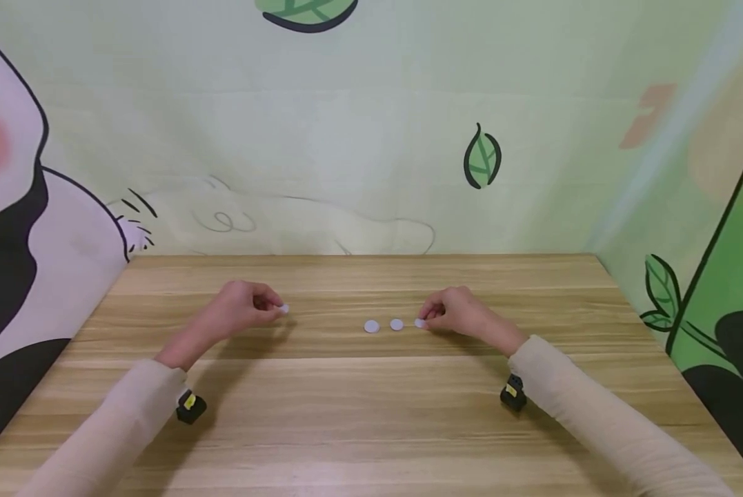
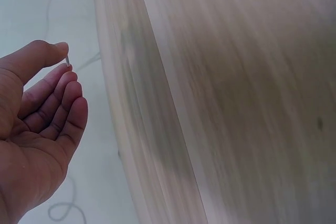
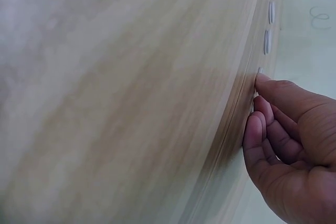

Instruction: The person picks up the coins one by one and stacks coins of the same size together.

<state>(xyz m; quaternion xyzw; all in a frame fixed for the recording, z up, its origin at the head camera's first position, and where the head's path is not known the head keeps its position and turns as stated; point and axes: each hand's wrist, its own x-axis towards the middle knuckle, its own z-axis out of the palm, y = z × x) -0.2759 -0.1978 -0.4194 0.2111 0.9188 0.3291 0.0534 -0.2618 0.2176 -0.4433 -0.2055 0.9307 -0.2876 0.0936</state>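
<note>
In the head view my left hand pinches a small white disc between thumb and forefinger, held up above the table. The left wrist view shows this disc edge-on at the fingertips. Farther right, my right hand holds another white disc by its edge, low at the tabletop; the thumb covers most of it in the right wrist view. Two more white discs, a left one and one beside it, lie flat in a row to the left of the right hand's disc.
The wood-grain table ends at the back against a pale green printed backdrop with leaves and cartoon shapes. A black wrist camera sits under the left sleeve, and another camera under the right sleeve.
</note>
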